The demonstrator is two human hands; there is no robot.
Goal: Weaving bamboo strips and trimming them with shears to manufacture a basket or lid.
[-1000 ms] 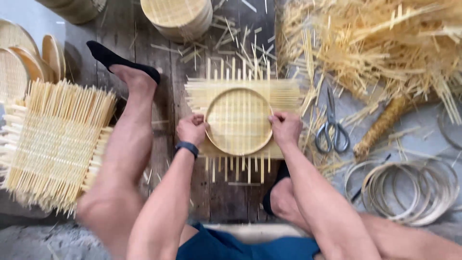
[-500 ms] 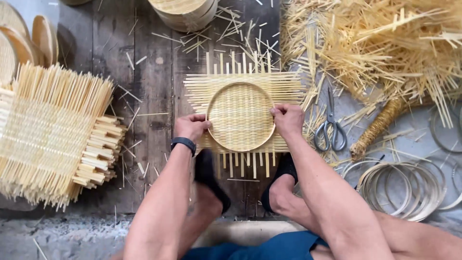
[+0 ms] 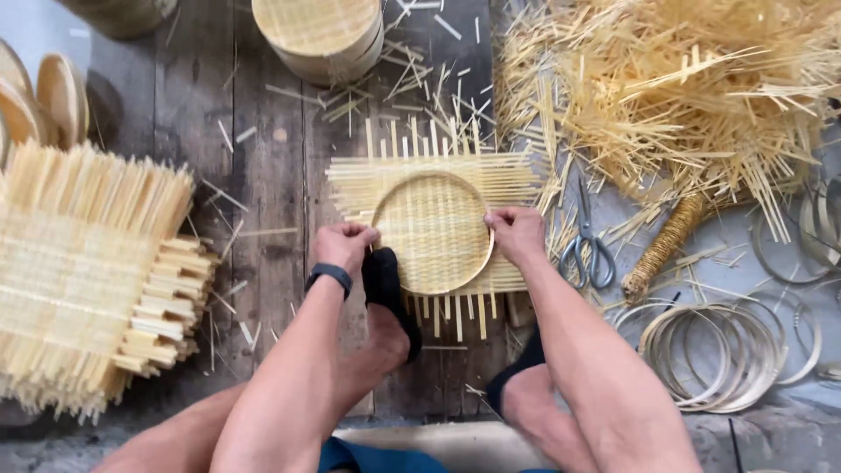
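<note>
A square woven bamboo mat (image 3: 434, 175) lies on the wooden boards with a round bamboo hoop (image 3: 432, 230) pressed onto its middle. My left hand (image 3: 344, 247) grips the hoop's left rim, a dark band on its wrist. My right hand (image 3: 516, 235) grips the right rim. A foot in a black sock (image 3: 390, 293) rests on the hoop's lower left edge, and my other socked foot (image 3: 517, 372) is below the mat.
A stack of woven mats (image 3: 83, 271) lies at left. Scissors (image 3: 589, 250) and a wrapped handle tool (image 3: 664, 247) lie right of the mat, loose hoops (image 3: 727, 350) at lower right, a heap of bamboo strips (image 3: 683, 96) at upper right, stacked round sieves (image 3: 320, 35) at top.
The left leg drew in from the far boards and its socked foot now rests on the hoop's lower left edge. Both hands stay on the rim.
</note>
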